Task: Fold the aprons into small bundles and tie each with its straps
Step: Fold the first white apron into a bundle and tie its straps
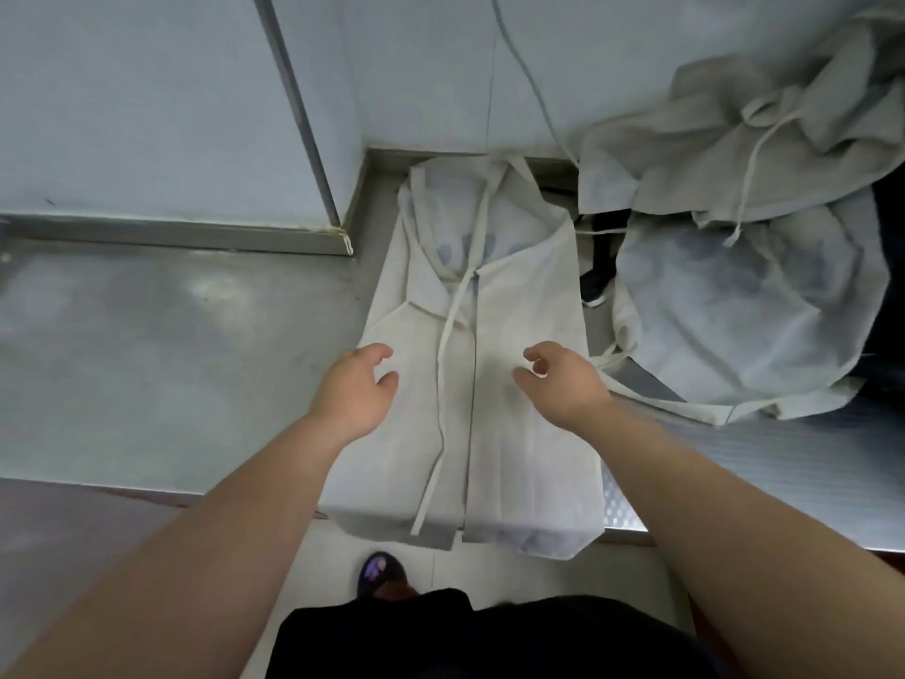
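Both hands [353, 390] [563, 382] above folded apron [526, 296].

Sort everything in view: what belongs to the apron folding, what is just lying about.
Job: spread apron, its strap, heap of aprons, left hand, right hand.
Lying about: wall cable, dark object between the aprons, shoe.
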{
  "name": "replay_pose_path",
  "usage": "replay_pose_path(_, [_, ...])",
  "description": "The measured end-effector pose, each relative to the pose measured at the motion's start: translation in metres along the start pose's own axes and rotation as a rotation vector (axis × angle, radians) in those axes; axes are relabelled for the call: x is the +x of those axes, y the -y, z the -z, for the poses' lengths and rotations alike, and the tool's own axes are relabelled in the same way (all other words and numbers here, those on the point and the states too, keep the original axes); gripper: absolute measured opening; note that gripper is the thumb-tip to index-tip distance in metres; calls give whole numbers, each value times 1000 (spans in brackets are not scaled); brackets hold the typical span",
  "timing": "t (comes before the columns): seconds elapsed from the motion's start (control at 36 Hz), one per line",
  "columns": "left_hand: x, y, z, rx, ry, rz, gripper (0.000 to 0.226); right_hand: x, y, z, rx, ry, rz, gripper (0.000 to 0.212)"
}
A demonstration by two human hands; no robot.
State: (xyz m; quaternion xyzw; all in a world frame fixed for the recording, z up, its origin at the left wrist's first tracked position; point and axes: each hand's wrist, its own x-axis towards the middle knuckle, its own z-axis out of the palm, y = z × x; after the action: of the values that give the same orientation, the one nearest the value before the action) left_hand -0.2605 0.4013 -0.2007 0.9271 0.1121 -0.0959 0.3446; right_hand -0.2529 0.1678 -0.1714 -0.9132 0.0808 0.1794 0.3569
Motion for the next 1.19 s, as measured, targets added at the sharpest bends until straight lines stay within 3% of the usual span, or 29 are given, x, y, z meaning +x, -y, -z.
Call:
replay_pose_path(0.19, [56,-14,10,-16,-17,-21,35,49,27,5,35,-38,29,40])
replay_pose_path(0.33, [101,-27,10,81,71,-92,37,87,43,9,45,-73,16,40])
replay_pose_path(0.47, [155,-29,14,158,36,-122,39,135,67,12,-19,-99,-44,41])
replay_pose_path(0.69, [200,-25,9,232,153,-117,49,195,84,-7,-136,38,-200,43])
replay_pose_path(0.83, [206,-21,9,154,138,-113,41,217,93,-9,-243,105,-237,11])
replay_pose_path(0.89, [206,-20,10,154,149,-122,41,224,100,-6,-236,115,-208,12])
replay_pose_path(0.97, [207,-20,12,169,158,-117,42,239,109,4,-83,-108,-110,24])
replay_pose_path(1.06, [208,-22,14,259,130,-117,44,252,126,23,520,-476,56,20])
replay_pose_path(1.08, [208,-23,15,291,115,-113,43,255,130,29,626,-495,116,39])
replay_pose_path(1.14, [208,-25,18,325,112,-114,37,259,131,35,540,-376,137,73])
replay_pose_path(1.19, [208,-27,17,323,181,-148,27,257,121,33,348,-262,54,74])
